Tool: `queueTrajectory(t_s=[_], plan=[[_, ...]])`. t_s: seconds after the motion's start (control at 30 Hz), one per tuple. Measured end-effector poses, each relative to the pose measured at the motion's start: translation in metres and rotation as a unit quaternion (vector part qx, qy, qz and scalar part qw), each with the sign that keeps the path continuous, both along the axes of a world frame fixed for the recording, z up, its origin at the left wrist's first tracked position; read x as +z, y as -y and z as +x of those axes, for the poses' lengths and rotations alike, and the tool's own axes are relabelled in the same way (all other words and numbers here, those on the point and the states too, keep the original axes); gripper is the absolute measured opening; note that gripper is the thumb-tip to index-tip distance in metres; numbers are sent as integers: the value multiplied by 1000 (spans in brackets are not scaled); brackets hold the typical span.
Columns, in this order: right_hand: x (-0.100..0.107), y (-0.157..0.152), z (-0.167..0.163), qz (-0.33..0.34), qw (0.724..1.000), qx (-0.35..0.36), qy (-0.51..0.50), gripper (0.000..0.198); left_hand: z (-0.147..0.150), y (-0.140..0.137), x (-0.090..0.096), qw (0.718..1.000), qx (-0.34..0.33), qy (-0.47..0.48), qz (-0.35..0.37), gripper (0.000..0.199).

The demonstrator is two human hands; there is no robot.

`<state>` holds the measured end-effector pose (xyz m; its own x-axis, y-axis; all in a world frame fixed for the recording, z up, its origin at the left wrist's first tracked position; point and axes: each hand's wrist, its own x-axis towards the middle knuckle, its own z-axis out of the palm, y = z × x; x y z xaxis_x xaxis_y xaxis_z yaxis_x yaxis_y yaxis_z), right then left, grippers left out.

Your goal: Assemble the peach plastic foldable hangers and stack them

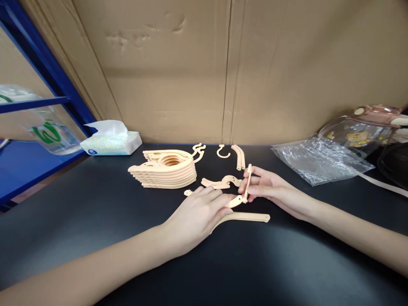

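Observation:
Under the fingers of my left hand lies a beige plastic hanger arm. Its near end pokes out between thumb and forefinger, with a small hole in it. My right hand pinches a second thin beige hanger piece, standing edge-up, its lower end right beside the end of that arm. Whether the two parts touch is hard to see. Below my left hand rests another long hanger arm, partly hidden by the thumb. Just beyond my hands are hanger parts with a curved hook piece.
A stack of folded beige hangers stands left of centre. Farther back lie a loose hook and curved arms. A tissue pack is at back left, a clear plastic bag at right. Cardboard walls the table's rear.

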<state>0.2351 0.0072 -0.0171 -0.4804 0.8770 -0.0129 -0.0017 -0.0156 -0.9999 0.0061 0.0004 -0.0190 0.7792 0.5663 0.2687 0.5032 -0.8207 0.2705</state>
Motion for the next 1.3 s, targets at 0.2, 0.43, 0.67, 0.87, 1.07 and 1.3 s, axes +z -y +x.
queueTrajectory(t_s=[0.2,0.43,0.67,0.87,1.07,1.3], plan=[[0,-1,0,-2,1000,-7,-4,30,0,-2,-3,1000,5,12,-5,20],[-1,-2,1,-11,1000,-1,-4,28,-2,-4,-10,998,-7,17,58,30],[1,2,-4,-1,1000,-18,14,26,-2,-4,-12,993,-22,-5,118,31],[-1,5,-4,14,998,-46,28,31,-2,-3,-14,988,-18,-2,154,26],[-4,3,-2,38,997,-51,38,41,1,-1,-12,984,-11,-13,175,22],[-2,4,-2,69,995,-59,46,51,1,1,-9,984,-8,-14,180,24]])
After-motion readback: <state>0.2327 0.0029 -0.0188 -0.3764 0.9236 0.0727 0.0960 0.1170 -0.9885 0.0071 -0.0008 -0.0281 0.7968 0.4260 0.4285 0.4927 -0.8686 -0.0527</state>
